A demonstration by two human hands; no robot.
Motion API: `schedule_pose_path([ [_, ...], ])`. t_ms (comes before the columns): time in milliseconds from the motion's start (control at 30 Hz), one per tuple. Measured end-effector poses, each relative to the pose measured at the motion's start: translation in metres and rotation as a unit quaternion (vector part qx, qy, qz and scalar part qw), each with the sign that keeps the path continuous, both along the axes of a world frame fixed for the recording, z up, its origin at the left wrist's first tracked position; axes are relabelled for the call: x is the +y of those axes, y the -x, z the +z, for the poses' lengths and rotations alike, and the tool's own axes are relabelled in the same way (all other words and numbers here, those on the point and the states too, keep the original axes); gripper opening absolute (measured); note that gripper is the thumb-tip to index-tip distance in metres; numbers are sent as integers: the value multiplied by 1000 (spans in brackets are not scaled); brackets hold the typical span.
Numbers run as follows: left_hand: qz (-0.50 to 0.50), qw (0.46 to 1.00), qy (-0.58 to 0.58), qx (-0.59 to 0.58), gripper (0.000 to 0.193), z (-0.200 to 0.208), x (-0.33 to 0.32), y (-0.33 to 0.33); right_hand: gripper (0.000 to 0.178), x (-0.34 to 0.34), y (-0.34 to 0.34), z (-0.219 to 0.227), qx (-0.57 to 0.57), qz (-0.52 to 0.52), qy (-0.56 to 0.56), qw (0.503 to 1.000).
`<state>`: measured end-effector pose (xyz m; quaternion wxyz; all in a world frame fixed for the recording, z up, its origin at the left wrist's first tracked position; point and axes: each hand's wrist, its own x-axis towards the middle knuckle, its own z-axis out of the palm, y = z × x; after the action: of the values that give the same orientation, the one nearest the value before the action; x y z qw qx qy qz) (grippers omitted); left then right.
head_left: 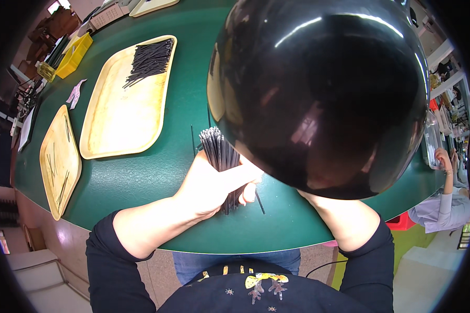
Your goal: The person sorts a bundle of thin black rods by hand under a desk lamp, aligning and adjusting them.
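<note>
The left hand (pixel 206 182) grips a dense bundle of thin, silvery-tipped black rods (pixel 221 150) over the green worktop (pixel 136 182); a glossy black dome (pixel 318 94) hides the right hand, state indeterminable.

A black dome (pixel 318 99) is mirror-glossy, like polished plastic. The green worktop (pixel 136 182) looks smooth, with a soft sheen. Cream trays (pixel 121 120) look like smooth, slightly shiny plastic. Bundled black strands (pixel 222 155) have bright, metallic-looking tips (pixel 211 134). The yellow bin (pixel 74 57) looks plastic, the dark sleeves (pixel 120 261) matt cloth.
</note>
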<state>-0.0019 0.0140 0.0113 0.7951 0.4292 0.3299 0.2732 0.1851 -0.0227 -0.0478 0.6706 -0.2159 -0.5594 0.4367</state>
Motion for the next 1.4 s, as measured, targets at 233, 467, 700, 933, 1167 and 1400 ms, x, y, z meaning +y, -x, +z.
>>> schedule_pose_path([
  [233,-5,999,37,8,9,-4,-1,-1,42,1,-13,-3,14,-8,3,1000],
  [467,-86,996,9,-1,8,-1,-3,-1,42,15,-5,4,26,-25,3,999],
  [700,-68,964,178,-183,7,-13,-1,5,50,26,29,80,0,116,31,993],
  [933,-57,978,154,-128,8,-9,-3,1,53,20,29,77,248,348,126,895],
  [1167,-20,989,59,-131,8,-6,-6,-1,53,16,29,77,184,306,138,924],
  [1400,-9,987,65,-146,8,2,-7,-1,53,14,28,79,116,260,151,947],
])
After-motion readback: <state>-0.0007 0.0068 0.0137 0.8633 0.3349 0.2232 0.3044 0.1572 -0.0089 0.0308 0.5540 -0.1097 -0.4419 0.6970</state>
